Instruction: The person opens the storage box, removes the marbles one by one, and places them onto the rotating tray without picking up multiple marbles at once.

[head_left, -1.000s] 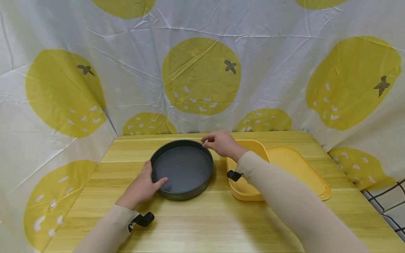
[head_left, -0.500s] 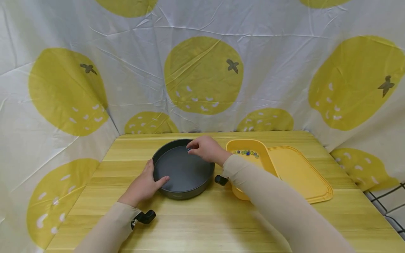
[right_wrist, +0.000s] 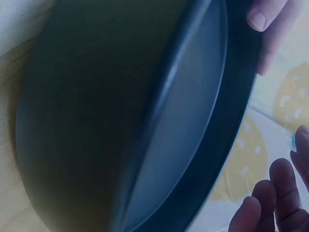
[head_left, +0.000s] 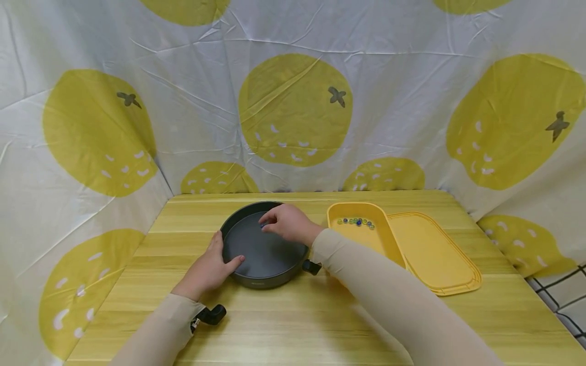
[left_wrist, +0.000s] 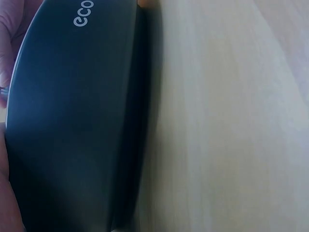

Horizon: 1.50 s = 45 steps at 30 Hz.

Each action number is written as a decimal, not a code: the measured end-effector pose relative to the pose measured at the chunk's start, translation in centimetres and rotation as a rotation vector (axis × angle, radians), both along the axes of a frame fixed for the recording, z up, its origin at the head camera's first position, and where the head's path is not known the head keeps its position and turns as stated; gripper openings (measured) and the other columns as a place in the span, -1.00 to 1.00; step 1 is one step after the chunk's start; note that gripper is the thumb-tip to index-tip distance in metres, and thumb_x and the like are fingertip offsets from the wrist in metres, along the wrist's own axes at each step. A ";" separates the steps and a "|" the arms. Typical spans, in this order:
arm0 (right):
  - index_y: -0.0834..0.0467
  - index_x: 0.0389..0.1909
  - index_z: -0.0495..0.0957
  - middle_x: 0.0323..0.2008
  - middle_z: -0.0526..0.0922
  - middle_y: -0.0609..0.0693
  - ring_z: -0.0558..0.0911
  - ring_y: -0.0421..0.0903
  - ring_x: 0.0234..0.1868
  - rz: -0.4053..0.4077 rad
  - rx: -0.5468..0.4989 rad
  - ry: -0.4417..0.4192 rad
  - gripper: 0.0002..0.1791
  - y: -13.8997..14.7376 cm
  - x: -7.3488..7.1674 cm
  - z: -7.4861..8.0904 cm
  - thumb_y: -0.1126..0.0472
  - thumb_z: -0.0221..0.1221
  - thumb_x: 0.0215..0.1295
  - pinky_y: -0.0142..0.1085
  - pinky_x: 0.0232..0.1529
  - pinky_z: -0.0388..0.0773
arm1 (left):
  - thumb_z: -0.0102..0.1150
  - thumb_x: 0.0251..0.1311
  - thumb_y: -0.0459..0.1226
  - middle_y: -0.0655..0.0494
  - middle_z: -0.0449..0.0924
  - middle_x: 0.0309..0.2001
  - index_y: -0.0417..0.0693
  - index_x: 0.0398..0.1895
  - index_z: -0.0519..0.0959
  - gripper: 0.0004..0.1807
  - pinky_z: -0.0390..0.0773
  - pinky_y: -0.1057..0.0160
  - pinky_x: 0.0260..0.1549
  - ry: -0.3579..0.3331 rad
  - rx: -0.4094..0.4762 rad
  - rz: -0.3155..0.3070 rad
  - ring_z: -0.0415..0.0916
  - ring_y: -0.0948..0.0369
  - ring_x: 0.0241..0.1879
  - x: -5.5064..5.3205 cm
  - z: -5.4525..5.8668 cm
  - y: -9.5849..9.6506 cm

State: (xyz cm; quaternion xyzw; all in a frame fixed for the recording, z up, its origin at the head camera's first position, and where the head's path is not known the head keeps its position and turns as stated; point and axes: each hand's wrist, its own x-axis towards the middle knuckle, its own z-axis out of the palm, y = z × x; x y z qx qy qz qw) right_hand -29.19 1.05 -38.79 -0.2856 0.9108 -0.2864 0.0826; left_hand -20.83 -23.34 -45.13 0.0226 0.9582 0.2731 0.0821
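A round dark grey cake pan [head_left: 256, 254] stands on the table in the head view. At its left rim my left hand [head_left: 207, 269] holds it, thumb over the inside and fingers along the outer wall. My right hand [head_left: 293, 224] hovers over the pan's right half, pinching a small bluish marble [head_left: 263, 226] between thumb and forefinger. A sliver of that marble [right_wrist: 293, 140] shows at the right edge of the right wrist view. Several blue and yellow-green marbles [head_left: 359, 222] lie in a yellow rectangular container [head_left: 357, 205] right of the pan.
A flat yellow lid [head_left: 432, 249] lies on the wooden table [head_left: 284, 325], right of the container. Behind, a fruit-print curtain [head_left: 192, 137] hangs along the back and sides. A black wire grid [head_left: 563, 300] shows at the far right.
The right hand has moved left with the marble, from the pan's far right rim to above its inside. Marbles in the container have come into view. The left hand stays at the rim.
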 end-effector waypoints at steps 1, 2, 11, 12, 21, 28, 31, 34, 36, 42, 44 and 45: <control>0.06 0.15 0.76 -0.10 0.84 -0.11 0.69 -0.21 -0.20 0.000 -0.004 -0.004 -0.68 0.0 0.0 0.0 0.11 0.34 0.45 -0.32 -0.12 0.65 | 0.10 0.45 0.25 -0.33 -0.35 0.71 -0.36 0.68 -0.37 0.23 0.04 -0.27 0.60 0.001 0.000 0.000 -0.18 -0.25 0.68 0.0 0.0 0.0; 0.06 0.17 0.75 -0.09 0.84 -0.11 0.69 -0.22 -0.20 0.000 -0.005 -0.007 -0.67 0.0 0.0 0.0 0.11 0.34 0.45 -0.32 -0.12 0.64 | 0.10 0.46 0.25 -0.34 -0.34 0.71 -0.37 0.68 -0.37 0.23 0.04 -0.28 0.59 0.002 0.000 -0.003 -0.17 -0.26 0.68 0.0 -0.1 0.1; -0.02 0.22 0.73 -0.02 0.79 -0.08 0.69 -0.12 -0.09 -0.094 -0.039 -0.031 -0.64 2.5 -0.8 0.8 0.01 0.30 0.48 -0.23 -0.05 0.66 | 0.11 0.46 0.22 -0.33 -0.35 0.71 -0.37 0.68 -0.36 0.22 0.02 -0.27 0.60 0.008 -0.003 0.005 -0.18 -0.26 0.68 0.1 -0.1 -0.1; -0.01 0.24 0.72 0.02 0.79 -0.05 0.71 -0.07 -0.04 -0.108 -0.055 -0.029 -0.62 3.3 -1.1 1.0 0.01 0.29 0.49 -0.19 -0.01 0.67 | 0.11 0.46 0.21 -0.34 -0.36 0.71 -0.38 0.68 -0.36 0.21 0.02 -0.27 0.60 0.010 -0.003 0.004 -0.19 -0.25 0.68 0.1 -0.1 -0.1; 0.04 0.35 0.62 0.26 0.65 0.18 0.60 0.02 -0.38 -0.298 -0.114 -0.102 -0.57 12.4 -3.7 0.0 0.02 0.21 0.56 -0.20 -0.41 0.55 | 0.11 0.48 0.19 -0.34 -0.36 0.70 -0.38 0.68 -0.35 0.19 0.01 -0.26 0.60 0.012 -0.014 0.002 -0.20 -0.26 0.68 0.4 0.3 0.0; 0.13 0.29 0.66 0.16 0.71 0.20 0.73 0.05 -0.12 -0.343 -0.056 -0.136 -0.60 16.5 -4.6 -2.7 0.08 0.22 0.55 -0.21 -0.25 0.63 | 0.12 0.48 0.17 -0.36 -0.35 0.70 -0.40 0.67 -0.35 0.19 0.03 -0.27 0.60 0.011 -0.023 0.003 -0.18 -0.26 0.67 0.5 0.4 0.0; 0.17 0.23 0.69 0.15 0.74 0.18 0.73 0.09 0.03 -0.350 -0.024 -0.133 -0.64 17.4 -4.8 -3.7 0.13 0.24 0.53 -0.14 -0.06 0.68 | 0.12 0.48 0.17 -0.36 -0.34 0.70 -0.40 0.67 -0.34 0.19 0.05 -0.27 0.59 0.010 -0.025 0.001 -0.17 -0.27 0.67 0.4 0.4 0.1; 0.16 0.19 0.72 0.16 0.76 0.17 0.72 0.12 0.10 -0.346 0.025 -0.139 -0.65 18.0 -4.9 -4.3 0.12 0.26 0.51 -0.04 0.10 0.67 | 0.12 0.48 0.17 -0.36 -0.34 0.70 -0.40 0.67 -0.34 0.19 0.06 -0.28 0.59 0.010 -0.025 0.000 -0.16 -0.27 0.67 0.4 0.4 0.2; 0.16 0.19 0.73 0.17 0.76 0.14 0.72 0.10 0.12 -0.332 0.071 -0.130 -0.64 18.2 -4.9 -4.7 0.11 0.27 0.49 -0.02 0.15 0.66 | 0.12 0.48 0.17 -0.36 -0.34 0.70 -0.40 0.68 -0.34 0.19 0.06 -0.28 0.59 0.011 -0.026 -0.001 -0.16 -0.27 0.67 0.4 0.3 0.2; 0.17 0.21 0.72 0.15 0.77 0.12 0.73 0.02 0.04 -0.305 0.136 -0.105 -0.61 18.6 -5.3 -5.7 0.18 0.32 0.41 -0.11 0.09 0.65 | 0.12 0.48 0.17 -0.35 -0.34 0.70 -0.39 0.68 -0.34 0.18 0.07 -0.28 0.59 0.011 -0.028 -0.005 -0.17 -0.26 0.67 0.4 0.2 0.2; 0.18 0.20 0.72 0.15 0.77 0.13 0.73 0.02 0.05 -0.301 0.146 -0.089 -0.60 18.5 -5.4 -5.9 0.20 0.32 0.39 -0.12 0.08 0.65 | 0.12 0.48 0.17 -0.34 -0.34 0.71 -0.38 0.68 -0.33 0.18 0.07 -0.28 0.59 0.012 -0.027 -0.007 -0.17 -0.26 0.67 0.4 0.2 0.3; 0.19 0.20 0.72 0.15 0.77 0.13 0.73 0.03 0.06 -0.300 0.153 -0.080 -0.61 18.4 -5.4 -5.9 0.20 0.32 0.39 -0.12 0.09 0.64 | 0.12 0.47 0.17 -0.35 -0.33 0.71 -0.38 0.68 -0.33 0.18 0.07 -0.28 0.59 0.013 -0.027 -0.008 -0.17 -0.26 0.67 0.4 0.2 0.3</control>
